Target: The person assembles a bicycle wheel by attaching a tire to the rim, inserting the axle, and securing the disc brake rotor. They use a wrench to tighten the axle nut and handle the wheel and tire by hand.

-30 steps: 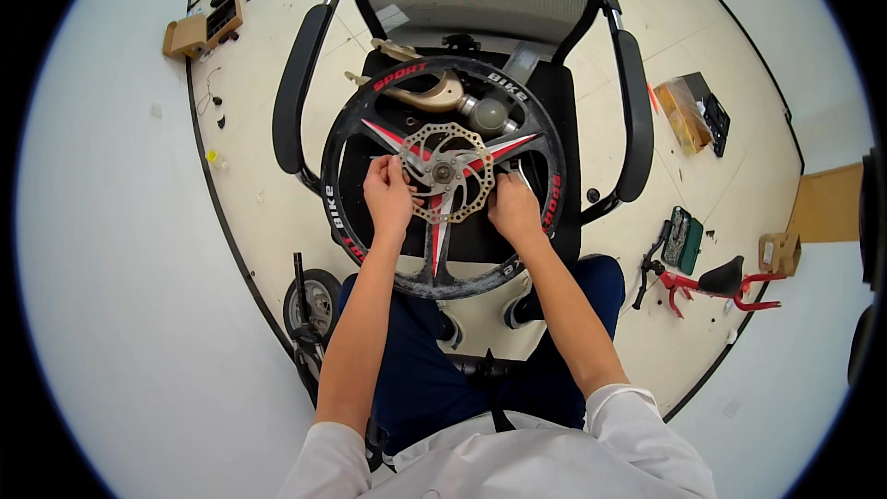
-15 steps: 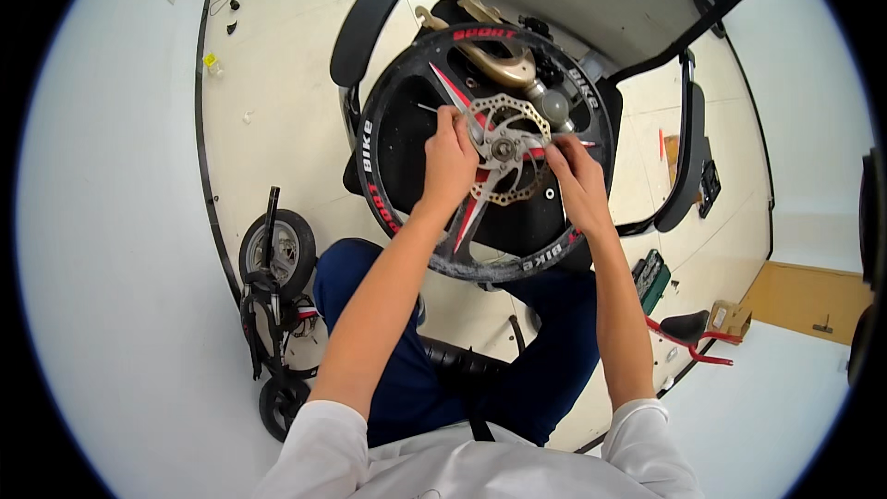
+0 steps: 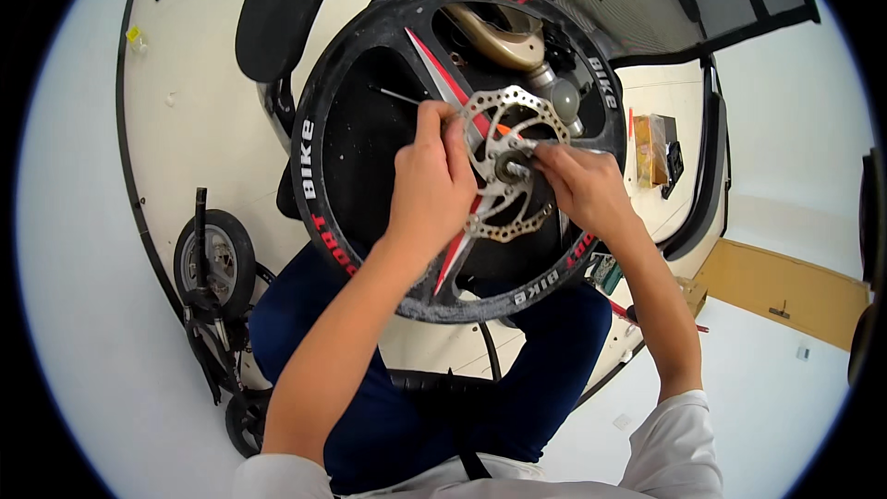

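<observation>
A black mag bicycle wheel [image 3: 316,212] with red and silver spoke trim lies across the chair seat. The perforated disc brake rotor [image 3: 480,115] is at its hub [image 3: 511,166]. My left hand [image 3: 430,176] is closed beside the rotor's left edge; a thin metal rod [image 3: 397,95] with a dark tip sticks out from it to the upper left. My right hand [image 3: 582,185] reaches over the rotor's right side, thumb and fingers pinched close to the hub. What lies in that pinch is mostly hidden; a small orange piece [image 3: 504,130] shows just beyond.
The office chair has a black armrest [image 3: 282,14] on the left and a mesh back [image 3: 665,9]. A gold fork-like part [image 3: 490,37] rests behind the wheel. A small-wheeled black frame [image 3: 208,314] stands on the floor at left. A cardboard box [image 3: 651,150] lies at right.
My view has come closer to the wheel. My right hand has moved from the rotor's right edge in toward the hub. My left hand stays by the rotor's left edge; more of the rod shows.
</observation>
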A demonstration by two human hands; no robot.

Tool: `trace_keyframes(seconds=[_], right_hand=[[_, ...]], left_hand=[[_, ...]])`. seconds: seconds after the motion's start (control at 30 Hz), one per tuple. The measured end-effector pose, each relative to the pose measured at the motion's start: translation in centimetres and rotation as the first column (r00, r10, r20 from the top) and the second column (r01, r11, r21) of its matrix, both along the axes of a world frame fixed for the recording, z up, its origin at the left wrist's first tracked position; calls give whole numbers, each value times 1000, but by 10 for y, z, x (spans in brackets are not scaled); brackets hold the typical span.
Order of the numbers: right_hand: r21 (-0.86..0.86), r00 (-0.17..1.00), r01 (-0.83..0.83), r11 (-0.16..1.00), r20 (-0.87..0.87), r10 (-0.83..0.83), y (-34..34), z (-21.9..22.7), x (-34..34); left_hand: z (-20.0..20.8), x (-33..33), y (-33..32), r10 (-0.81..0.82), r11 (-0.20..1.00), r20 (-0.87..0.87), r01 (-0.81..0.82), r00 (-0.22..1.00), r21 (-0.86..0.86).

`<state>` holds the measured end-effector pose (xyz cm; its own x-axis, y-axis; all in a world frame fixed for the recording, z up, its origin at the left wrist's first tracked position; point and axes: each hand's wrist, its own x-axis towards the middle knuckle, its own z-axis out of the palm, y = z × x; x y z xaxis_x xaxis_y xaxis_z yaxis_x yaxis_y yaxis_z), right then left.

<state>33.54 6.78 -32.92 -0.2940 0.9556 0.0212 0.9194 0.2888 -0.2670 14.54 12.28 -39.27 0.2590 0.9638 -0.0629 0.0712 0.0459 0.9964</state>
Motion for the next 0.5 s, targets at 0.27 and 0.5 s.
trace_keyframes(seconds=[0.27,0.5], right_hand=[[24,999,-54,998,-3,54,11,-2,9],[59,936,-313,948,188,297,23,5,21]], left_hand=[[-3,1,5,37,998,96,-41,995,37],[-4,1,4,43,998,99,-48,994,51]])
